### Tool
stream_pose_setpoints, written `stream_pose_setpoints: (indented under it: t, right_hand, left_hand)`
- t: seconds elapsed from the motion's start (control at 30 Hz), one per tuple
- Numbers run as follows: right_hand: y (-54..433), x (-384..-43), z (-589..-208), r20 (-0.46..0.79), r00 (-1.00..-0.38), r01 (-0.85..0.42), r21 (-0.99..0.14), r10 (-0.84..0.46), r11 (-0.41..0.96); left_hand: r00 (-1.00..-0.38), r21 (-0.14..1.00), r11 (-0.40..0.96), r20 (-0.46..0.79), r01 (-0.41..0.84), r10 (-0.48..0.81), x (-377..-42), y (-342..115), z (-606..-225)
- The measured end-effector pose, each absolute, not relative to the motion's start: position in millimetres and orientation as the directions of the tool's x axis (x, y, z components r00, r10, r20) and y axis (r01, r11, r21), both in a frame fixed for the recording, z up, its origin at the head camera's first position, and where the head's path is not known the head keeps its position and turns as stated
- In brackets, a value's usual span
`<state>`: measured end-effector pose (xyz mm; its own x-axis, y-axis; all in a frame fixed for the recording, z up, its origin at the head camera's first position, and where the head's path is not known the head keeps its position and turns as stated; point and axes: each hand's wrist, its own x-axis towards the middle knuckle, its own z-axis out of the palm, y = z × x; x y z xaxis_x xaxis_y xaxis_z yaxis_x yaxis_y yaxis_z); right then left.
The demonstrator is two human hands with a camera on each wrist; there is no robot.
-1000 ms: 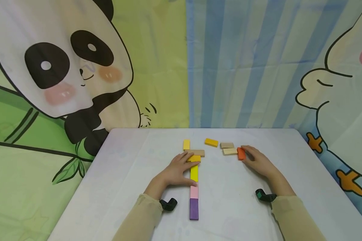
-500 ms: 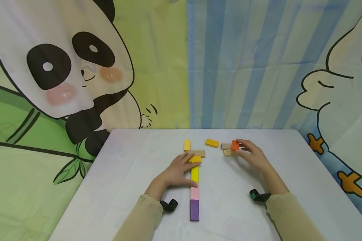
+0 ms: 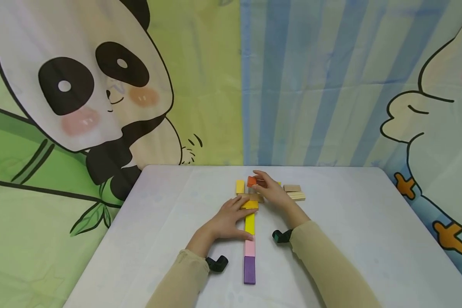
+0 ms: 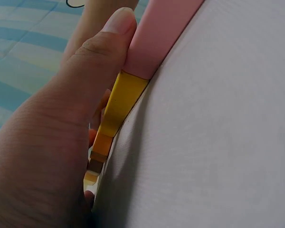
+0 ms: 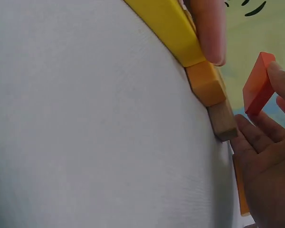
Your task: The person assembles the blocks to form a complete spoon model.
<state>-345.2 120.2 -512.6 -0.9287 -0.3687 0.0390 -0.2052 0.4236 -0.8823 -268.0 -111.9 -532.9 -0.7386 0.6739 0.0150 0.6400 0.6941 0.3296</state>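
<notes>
My right hand (image 3: pixel 275 192) pinches an orange-red block (image 3: pixel 252 182) between thumb and fingers, raised over the far end of a block row. In the right wrist view the orange-red block (image 5: pixel 259 85) is tilted, with a gap between it and the wooden block (image 5: pixel 223 121). My left hand (image 3: pixel 227 218) lies spread along the row, its thumb at the pink block (image 3: pixel 250 248) and fingertips over the orange-yellow crosspiece (image 3: pixel 250 205). Between these is a yellow block (image 3: pixel 250 224); a purple block (image 3: pixel 249 270) forms the near end. Beyond the wooden block stands a light yellow block (image 3: pixel 240 187).
Two loose wooden blocks, one plain (image 3: pixel 291 188) and one striped (image 3: pixel 296 196), lie right of the row. An orange-yellow block (image 5: pixel 241 190) is mostly hidden behind my right hand. The white table (image 3: pixel 169 214) ends at a printed cloth backdrop (image 3: pixel 200 85).
My right hand has lifted the orange-red block from beside the loose wooden blocks and carried it left to the row's far end. The left hand has stayed in place.
</notes>
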Motion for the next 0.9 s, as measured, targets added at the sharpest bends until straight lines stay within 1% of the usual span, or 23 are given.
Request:
stream_pose_setpoints:
  t: [0.17, 0.33, 0.47, 0.53, 0.7, 0.9]
  right_hand:
    - [121.3, -351.1, -520.5, 0.024, -0.957, -0.162, -0.871, -0.288, 0.463]
    - [136.7, -353.1, -523.1, 0.055, -0.965, -0.174, -0.866, -0.256, 0.469]
    - [147.6, -355.4, -525.2, 0.056, -0.971, -0.174, -0.834, -0.233, 0.524]
    - [150.4, -356.4, -526.1, 0.051, -0.97, -0.182, -0.802, -0.239, 0.568]
    - [150.7, -357.1, -525.9, 0.017, -0.952, -0.221, -0.73, -0.307, 0.647]
    - [151.0, -356.8, -526.5, -0.015, -0.937, -0.234, -0.716, -0.35, 0.658]
  left_hand:
    - [-0.739, 0.328, 0.695, 0.016, 0.64, 0.673, -267.8, -109.6, -532.4]
    - [-0.75, 0.326, 0.711, -0.007, 0.623, 0.661, -267.8, -110.5, -534.4]
    - [-0.752, 0.334, 0.711, -0.008, 0.619, 0.659, -267.6, -111.6, -534.6]
    - [-0.751, 0.333, 0.709, -0.003, 0.621, 0.66, -267.5, -112.0, -534.2]
    - [-0.745, 0.318, 0.705, 0.006, 0.634, 0.667, -267.6, -113.0, -533.7]
    - [-0.741, 0.322, 0.701, 0.003, 0.637, 0.672, -267.0, -112.0, -532.3]
